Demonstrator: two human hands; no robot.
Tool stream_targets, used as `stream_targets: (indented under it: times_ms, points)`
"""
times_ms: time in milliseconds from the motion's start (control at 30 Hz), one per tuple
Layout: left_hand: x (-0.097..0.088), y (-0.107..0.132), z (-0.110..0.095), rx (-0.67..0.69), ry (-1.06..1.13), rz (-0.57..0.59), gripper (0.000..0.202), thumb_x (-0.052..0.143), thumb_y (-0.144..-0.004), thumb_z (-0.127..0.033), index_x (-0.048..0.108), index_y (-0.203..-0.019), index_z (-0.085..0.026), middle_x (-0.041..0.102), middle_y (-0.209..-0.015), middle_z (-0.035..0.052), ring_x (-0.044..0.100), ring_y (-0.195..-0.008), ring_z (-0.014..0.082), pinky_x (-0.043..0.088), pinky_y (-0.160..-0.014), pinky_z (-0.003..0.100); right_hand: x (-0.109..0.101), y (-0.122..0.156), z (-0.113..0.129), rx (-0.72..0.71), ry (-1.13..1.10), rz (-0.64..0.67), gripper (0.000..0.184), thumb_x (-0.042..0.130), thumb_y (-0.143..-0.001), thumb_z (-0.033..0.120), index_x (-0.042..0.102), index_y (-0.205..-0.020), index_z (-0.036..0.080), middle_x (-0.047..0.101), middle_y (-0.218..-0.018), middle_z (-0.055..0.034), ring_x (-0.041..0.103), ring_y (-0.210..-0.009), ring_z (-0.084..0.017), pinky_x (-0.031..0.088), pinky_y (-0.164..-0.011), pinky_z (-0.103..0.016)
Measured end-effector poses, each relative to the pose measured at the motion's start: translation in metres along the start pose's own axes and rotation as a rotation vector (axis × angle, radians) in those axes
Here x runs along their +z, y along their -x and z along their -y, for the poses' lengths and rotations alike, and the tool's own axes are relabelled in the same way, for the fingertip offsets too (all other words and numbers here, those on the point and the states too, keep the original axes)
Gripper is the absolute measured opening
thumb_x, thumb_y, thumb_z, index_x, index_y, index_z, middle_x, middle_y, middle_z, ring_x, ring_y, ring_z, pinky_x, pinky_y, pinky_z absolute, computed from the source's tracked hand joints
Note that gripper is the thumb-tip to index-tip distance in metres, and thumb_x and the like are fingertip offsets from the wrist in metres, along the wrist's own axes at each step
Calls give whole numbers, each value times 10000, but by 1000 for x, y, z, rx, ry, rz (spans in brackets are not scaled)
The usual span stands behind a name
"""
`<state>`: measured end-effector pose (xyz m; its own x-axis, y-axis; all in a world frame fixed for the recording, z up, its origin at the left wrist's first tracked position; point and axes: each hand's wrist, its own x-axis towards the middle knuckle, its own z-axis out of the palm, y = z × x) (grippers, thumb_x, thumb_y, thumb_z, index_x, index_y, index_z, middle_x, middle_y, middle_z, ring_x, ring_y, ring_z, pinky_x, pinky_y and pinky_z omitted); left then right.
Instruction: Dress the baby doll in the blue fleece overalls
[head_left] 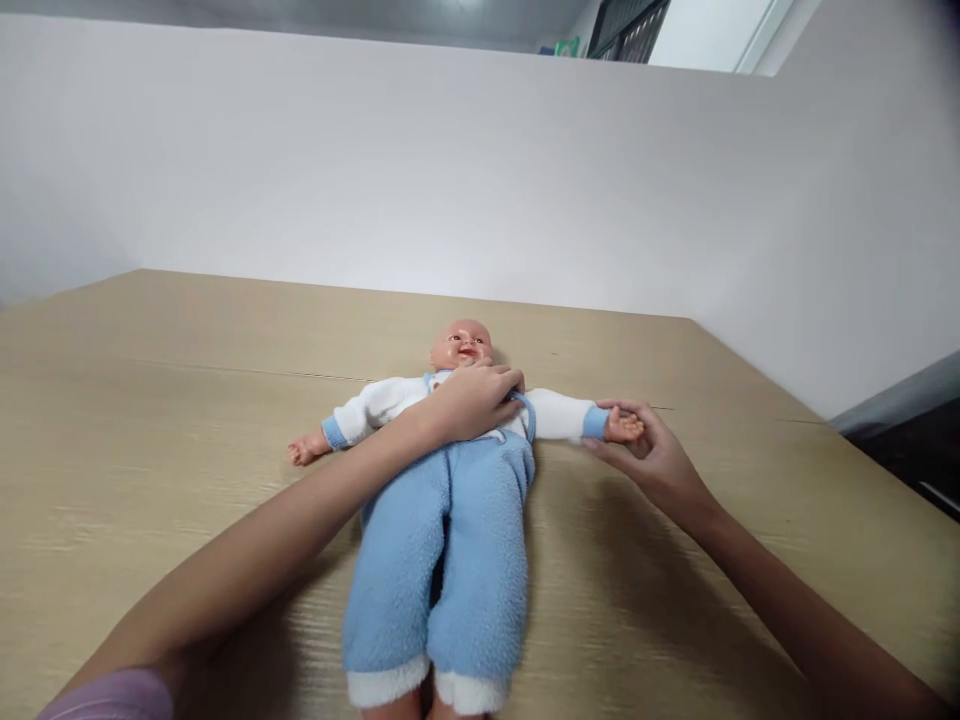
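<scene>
A baby doll [480, 550] lies on its back with its head at the far end, dressed in blue fleece overalls with white cuffs over a white top. My left hand [476, 398] reaches across its chest, fingers curled by the shoulder, where a blue strap [531, 418] loops out beside them. That hand covers most of the bib, so the fingertips are partly hidden. Out to the side, my right hand [652, 450] has thumb and fingers around the blue cuff [595, 422] of the doll's stretched-out arm. The doll's other arm [352, 420] rests on the table.
A light wooden table [225, 330] spreads beneath the doll, with thin seam lines across it. Behind it rises a white wall [420, 170]. Dark objects [915, 450] stand beyond the table's right edge.
</scene>
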<state>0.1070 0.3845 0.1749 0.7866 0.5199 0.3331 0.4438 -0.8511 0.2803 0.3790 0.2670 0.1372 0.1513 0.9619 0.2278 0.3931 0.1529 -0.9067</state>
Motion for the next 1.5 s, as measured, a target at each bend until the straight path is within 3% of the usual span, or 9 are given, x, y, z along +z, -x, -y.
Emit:
stream_targets:
  times_ms: [167,367,533,600,667,767,867,1233,1500]
  points:
    - [-8,8,-9,62,130,-99,134,567,-986,-287,661,-1052,-217,748,-995,86,687,-940,275,463,-823,380,31,-38,12,-76,-210,-26,550,911,-742,606,578,-1017,264,692,-1118,-54,673,-1133,-249,562,-1054,-395]
    - [-11,18,-13,146,97,-277,208,581,-920,-320,673,-1078,-220,724,-1050,112,667,-1006,293,484,-950,408,82,-58,15,-262,-70,79,436,853,-799,396,621,-1141,254,634,-1027,-17,597,-913,-215,506,-853,-353]
    - [-10,23,-13,100,94,-362,137,618,-869,-299,672,-978,-236,685,-943,96,628,-941,290,463,-967,436,85,-44,22,-454,96,251,132,639,-988,353,655,-1075,256,582,-1073,-46,567,-1010,-243,480,-926,-382]
    - [-10,19,-11,63,233,-393,108,606,-852,-266,640,-947,-227,674,-900,66,618,-886,256,463,-909,403,81,-37,25,-456,61,286,227,495,-1089,403,667,-1124,259,585,-1167,-72,571,-1136,-259,462,-1036,-411]
    - [-12,13,-9,-33,431,-359,95,612,-824,-273,611,-899,-215,650,-847,35,597,-827,221,457,-827,362,79,-31,27,-455,59,268,282,465,-1114,444,678,-1131,260,584,-1182,-79,561,-1173,-266,441,-1073,-426]
    - [-15,5,-4,-230,700,-155,222,662,-801,-390,624,-904,-197,629,-845,17,586,-829,207,447,-763,327,81,-25,26,-474,87,180,234,593,-1073,467,693,-1056,257,588,-1082,-61,562,-1053,-253,455,-979,-411]
    - [-19,1,-2,-304,758,-22,339,706,-785,-482,638,-941,-190,610,-863,6,573,-841,201,431,-755,316,86,-22,25,-438,21,131,240,598,-1076,463,697,-994,261,619,-1058,-52,577,-1051,-245,451,-971,-400]
    - [-18,2,-2,-349,501,40,339,638,-929,-533,622,-882,-198,596,-797,-20,567,-807,185,385,-729,320,93,-26,16,95,-603,106,346,821,-872,592,681,-922,280,662,-931,13,625,-970,-197,514,-971,-308]
    - [-18,6,4,-318,439,28,213,643,-956,-408,655,-951,-195,673,-879,-5,618,-845,190,429,-784,306,91,-21,3,175,-403,-2,364,861,-777,564,682,-824,251,656,-864,7,612,-902,-206,533,-894,-322]
